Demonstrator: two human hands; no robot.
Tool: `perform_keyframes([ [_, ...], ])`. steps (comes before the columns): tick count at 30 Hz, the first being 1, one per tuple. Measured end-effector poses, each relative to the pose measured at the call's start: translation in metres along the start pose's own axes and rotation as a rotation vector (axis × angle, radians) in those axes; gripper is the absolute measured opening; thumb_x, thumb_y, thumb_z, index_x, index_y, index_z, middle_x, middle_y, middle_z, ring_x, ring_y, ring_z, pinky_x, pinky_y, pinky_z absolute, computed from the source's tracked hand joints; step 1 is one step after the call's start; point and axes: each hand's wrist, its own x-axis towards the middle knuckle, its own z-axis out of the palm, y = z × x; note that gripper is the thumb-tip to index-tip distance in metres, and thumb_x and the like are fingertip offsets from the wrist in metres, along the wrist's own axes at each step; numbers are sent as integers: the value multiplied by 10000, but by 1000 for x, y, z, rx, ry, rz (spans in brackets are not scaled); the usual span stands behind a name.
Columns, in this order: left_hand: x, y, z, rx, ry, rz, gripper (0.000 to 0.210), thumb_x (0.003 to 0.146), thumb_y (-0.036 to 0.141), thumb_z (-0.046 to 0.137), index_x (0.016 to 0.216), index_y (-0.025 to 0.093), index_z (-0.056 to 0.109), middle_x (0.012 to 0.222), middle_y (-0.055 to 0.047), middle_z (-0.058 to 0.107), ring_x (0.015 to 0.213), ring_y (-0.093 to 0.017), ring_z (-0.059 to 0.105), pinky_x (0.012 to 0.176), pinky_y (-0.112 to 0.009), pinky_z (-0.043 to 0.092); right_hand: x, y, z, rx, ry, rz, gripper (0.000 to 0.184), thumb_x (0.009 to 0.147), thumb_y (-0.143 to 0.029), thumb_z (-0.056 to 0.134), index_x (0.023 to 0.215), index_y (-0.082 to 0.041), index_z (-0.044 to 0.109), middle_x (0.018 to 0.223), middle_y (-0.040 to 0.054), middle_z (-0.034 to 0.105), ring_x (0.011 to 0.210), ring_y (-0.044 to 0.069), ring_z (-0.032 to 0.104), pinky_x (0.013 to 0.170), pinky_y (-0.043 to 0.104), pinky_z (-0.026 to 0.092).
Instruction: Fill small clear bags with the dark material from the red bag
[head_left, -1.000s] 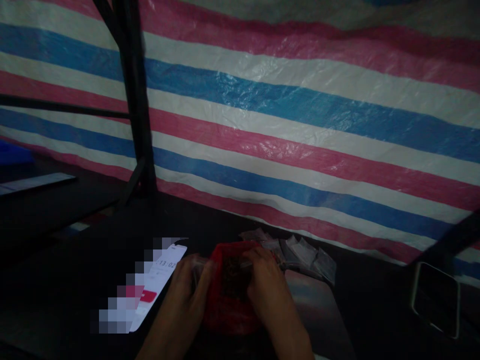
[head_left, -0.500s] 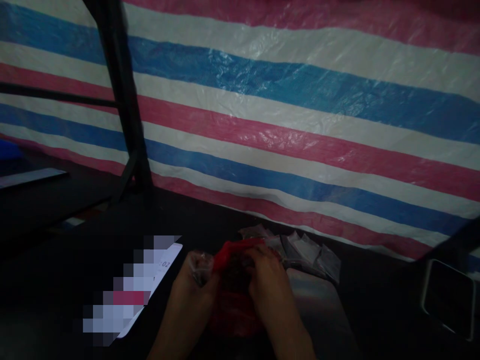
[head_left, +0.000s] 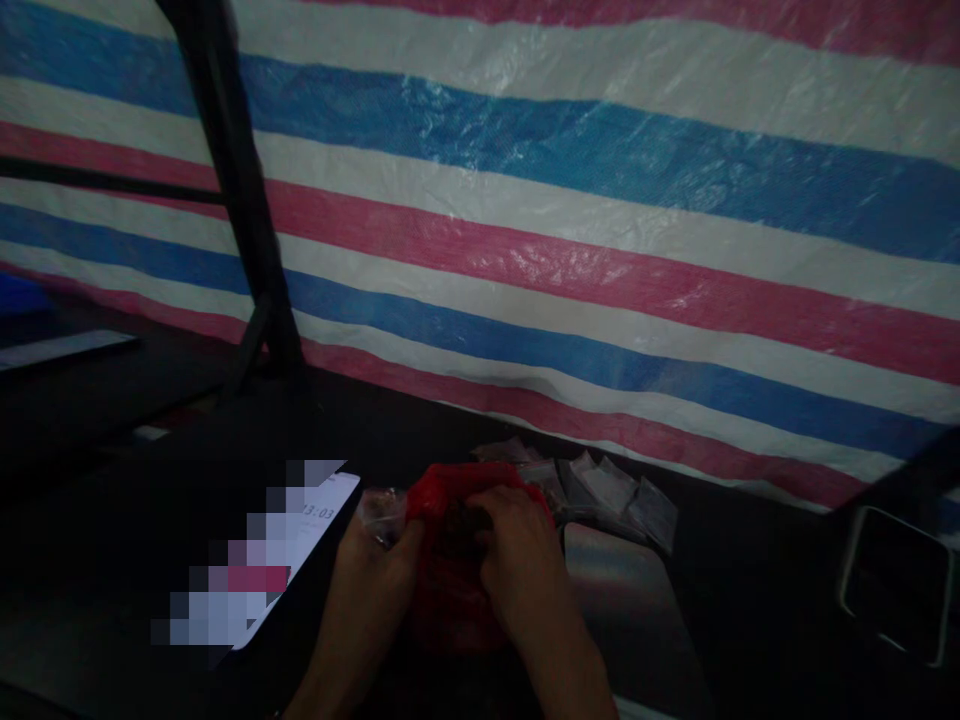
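Striped tarpaulin (head_left: 570,200) in red, white and blue fills the background, hung behind a dark tabletop (head_left: 120,560) under dim light. At about six o'clock in our view, both of our hands meet on a red plastic bag (head_left: 450,590) that sits on the table. Our left hand (head_left: 367,590) grips the bag's left edge, and its fingers are pinched on a small clear pouch (head_left: 381,510) at the bag's ten o'clock. Our right hand (head_left: 517,570) rests over the bag's open mouth, fingers curled down onto the red plastic; we cannot tell whether they clamp anything inside. A lit phone (head_left: 285,560) lies at the bag's nine o'clock. Small clear packets (head_left: 607,495) lie in a row at its two o'clock, by the tarpaulin. A dark upright post (head_left: 240,220) stands at our ten o'clock.
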Motion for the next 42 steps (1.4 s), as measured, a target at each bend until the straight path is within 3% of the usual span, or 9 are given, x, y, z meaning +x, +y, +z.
perform_keyframes([
  [7,-1,2,-2,20,10,53,343,638,515,694,811,247,569,685,23,681,638,-214,671,562,-321,541,-4,5,0,93,4,39,407,830,-6,663,1114,-255,813,1156,65,803,1192,289,654,1078,444,419],
  [12,-1,-6,-1,25,-3,101,357,681,509,680,884,247,549,765,1,681,701,-233,689,635,-362,573,-8,7,-2,239,-38,52,366,864,-67,657,1097,-294,825,1159,43,801,1168,278,657,1096,460,407],
  [18,-10,-13,-9,50,-45,231,490,760,503,692,1146,239,549,1128,-87,644,1076,-306,657,979,-501,540,-4,16,-8,596,-53,-36,363,852,-73,585,1123,-209,784,1189,70,806,1137,223,729,1062,390,517],
  [22,-10,-16,-15,164,-160,411,275,956,474,537,1140,276,590,1240,-89,578,1216,-300,556,1083,-550,472,-6,11,-19,738,5,-81,294,899,-173,612,1143,-227,767,1189,58,811,1150,222,743,1074,389,535],
  [24,-8,-19,-15,270,-153,487,217,985,438,532,1112,288,625,1270,-86,564,1255,-314,504,1108,-588,436,-9,3,-24,782,29,-84,274,909,-237,656,1159,-253,767,1200,48,810,1164,233,740,1076,397,540],
  [27,-6,-23,-13,454,-104,614,198,997,367,552,1152,295,652,1332,-89,548,1297,-339,448,1109,-627,411,-14,-8,-26,738,36,-108,306,891,-190,672,1166,-276,775,1216,38,797,1161,232,735,1043,385,557],
  [33,-7,-25,-10,663,-57,858,303,950,214,580,1246,265,614,1292,-95,645,1222,-348,470,1035,-612,425,-21,-20,-24,372,117,-252,445,849,27,587,1100,-271,803,1243,28,737,1194,181,692,1102,331,507],
  [37,-7,-25,-7,645,-91,787,321,948,258,613,1268,282,625,1288,-70,695,1240,-349,476,1053,-596,422,-24,-27,-25,329,109,-340,559,869,75,483,1177,-291,772,1325,9,718,1260,144,664,1131,283,485],
  [42,-5,-28,-5,594,-69,694,287,960,323,618,1240,311,679,1208,-69,711,1209,-344,516,1009,-545,477,-23,-29,-30,331,159,-363,549,871,74,466,1147,-293,767,1263,6,734,1213,143,682,1098,268,501],
])
